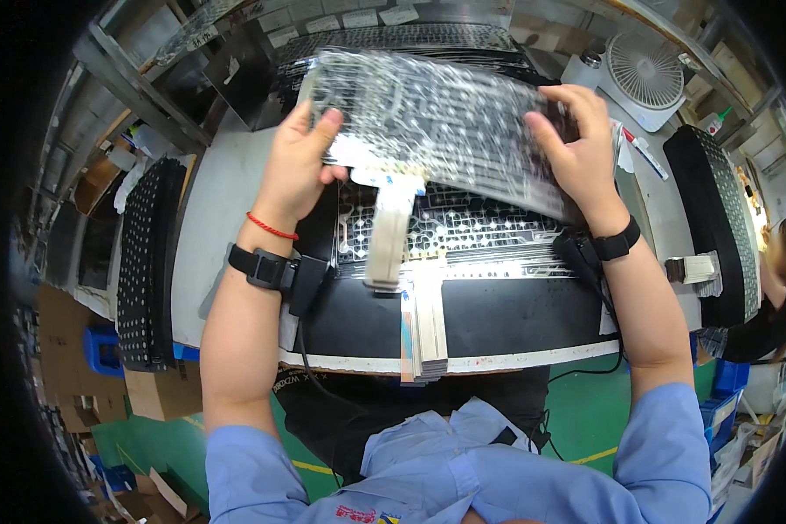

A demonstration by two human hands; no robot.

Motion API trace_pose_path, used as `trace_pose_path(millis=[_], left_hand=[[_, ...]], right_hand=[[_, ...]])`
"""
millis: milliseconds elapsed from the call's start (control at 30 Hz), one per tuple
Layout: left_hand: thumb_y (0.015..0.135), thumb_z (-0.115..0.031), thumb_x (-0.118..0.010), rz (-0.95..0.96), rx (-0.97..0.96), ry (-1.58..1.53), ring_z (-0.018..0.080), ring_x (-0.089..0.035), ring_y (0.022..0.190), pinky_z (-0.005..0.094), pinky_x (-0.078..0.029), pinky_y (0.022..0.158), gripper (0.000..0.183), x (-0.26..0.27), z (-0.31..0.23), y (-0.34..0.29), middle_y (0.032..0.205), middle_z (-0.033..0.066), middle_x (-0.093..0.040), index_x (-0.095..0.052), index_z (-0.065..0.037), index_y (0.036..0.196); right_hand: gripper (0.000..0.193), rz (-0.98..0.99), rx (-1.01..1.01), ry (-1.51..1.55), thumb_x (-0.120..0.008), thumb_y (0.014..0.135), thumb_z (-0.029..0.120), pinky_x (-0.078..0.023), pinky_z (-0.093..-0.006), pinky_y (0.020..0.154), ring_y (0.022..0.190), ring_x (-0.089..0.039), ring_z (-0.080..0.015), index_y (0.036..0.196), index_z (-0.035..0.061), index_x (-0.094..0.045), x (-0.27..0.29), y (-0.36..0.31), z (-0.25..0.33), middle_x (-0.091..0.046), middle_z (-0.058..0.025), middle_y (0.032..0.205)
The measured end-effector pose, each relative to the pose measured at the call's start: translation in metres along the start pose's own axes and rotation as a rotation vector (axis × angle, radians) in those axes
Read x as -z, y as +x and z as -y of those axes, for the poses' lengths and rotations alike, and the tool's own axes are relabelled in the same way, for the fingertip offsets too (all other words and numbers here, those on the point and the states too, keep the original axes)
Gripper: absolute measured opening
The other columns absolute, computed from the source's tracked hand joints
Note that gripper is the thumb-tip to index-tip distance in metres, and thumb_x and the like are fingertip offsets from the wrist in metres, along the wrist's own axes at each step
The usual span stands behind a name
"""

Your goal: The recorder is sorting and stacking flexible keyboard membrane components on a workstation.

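A stack of clear plastic keyboard membrane sheets point(437, 122), printed with silvery circuit lines, is held up tilted between my hands, slightly blurred. My left hand point(299, 166) grips its left edge, thumb on top. My right hand point(581, 144) grips the right end, thumb on the upper face and fingers over the far edge. A bundle of pale flat tails point(391, 231) hangs from the near edge of the held sheets. Beneath lies another stack of membrane sheets point(489, 236), partly hidden, its own tails point(430, 327) reaching past the table's front edge.
A black mat point(515, 310) covers the middle of the table. Dark dotted stacks stand at the left point(153, 262) and right point(716, 223). A white fan point(644, 79) and a red-and-white marker point(644, 153) are at the back right. More sheets point(410, 39) lie at the back.
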State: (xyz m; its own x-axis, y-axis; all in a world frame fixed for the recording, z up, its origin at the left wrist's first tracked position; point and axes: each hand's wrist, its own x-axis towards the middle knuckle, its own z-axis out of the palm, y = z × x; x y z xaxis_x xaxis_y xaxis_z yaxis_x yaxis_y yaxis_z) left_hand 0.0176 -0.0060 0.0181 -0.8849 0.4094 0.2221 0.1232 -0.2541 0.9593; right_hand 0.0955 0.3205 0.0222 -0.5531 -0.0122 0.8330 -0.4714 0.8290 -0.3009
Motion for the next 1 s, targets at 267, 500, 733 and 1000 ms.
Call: trace_pose_path(millis=[267,500,733,1000], left_hand=[[0.103,-0.029,-0.051,-0.445,-0.244,-0.358,0.0192,-0.059,0.106,0.0292,-0.052,0.092,0.038,0.035,-0.01,0.035,0.123,0.0112,-0.058,-0.051,0.0,0.127],[0.104,-0.026,-0.048,-0.347,-0.234,-0.262,0.0175,-0.059,0.099,0.0286,-0.049,0.084,0.033,0.051,0.008,0.02,0.116,0.0114,-0.06,-0.052,-0.001,0.126],[0.104,-0.024,-0.047,-0.15,-0.119,-0.187,0.0111,-0.059,0.078,0.023,-0.047,0.067,0.027,0.037,0.016,0.013,0.096,0.007,-0.065,-0.058,-0.001,0.114],[0.106,-0.029,-0.041,-0.088,-0.069,-0.038,0.0164,-0.061,0.094,0.0279,-0.049,0.08,0.034,0.043,0.022,0.01,0.107,0.0108,-0.065,-0.057,-0.001,0.118]], right_hand=[[0.019,0.045,-0.029,0.127,-0.071,0.086,0.019,-0.045,-0.034,0.083,0.091,-0.06,-0.0229,0.097,0.0038,-0.068,-0.004,-0.002,-0.007,-0.065,-0.0083,0.096],[0.038,0.711,-0.167,0.245,-0.079,0.08,0.027,-0.05,-0.0365,0.081,0.093,-0.062,-0.0284,0.101,-0.002,-0.069,-0.013,-0.017,-0.01,-0.066,-0.0151,0.098],[0.043,0.742,-0.115,0.154,-0.085,0.071,0.022,-0.048,-0.0343,0.082,0.092,-0.059,-0.0256,0.103,0.0001,-0.068,-0.012,-0.021,-0.006,-0.063,-0.011,0.096],[0.041,0.718,-0.338,0.357,-0.087,0.068,0.019,-0.049,-0.0307,0.079,0.086,-0.062,-0.0202,0.098,0.0003,-0.065,-0.014,-0.017,-0.002,-0.066,-0.01,0.091]])
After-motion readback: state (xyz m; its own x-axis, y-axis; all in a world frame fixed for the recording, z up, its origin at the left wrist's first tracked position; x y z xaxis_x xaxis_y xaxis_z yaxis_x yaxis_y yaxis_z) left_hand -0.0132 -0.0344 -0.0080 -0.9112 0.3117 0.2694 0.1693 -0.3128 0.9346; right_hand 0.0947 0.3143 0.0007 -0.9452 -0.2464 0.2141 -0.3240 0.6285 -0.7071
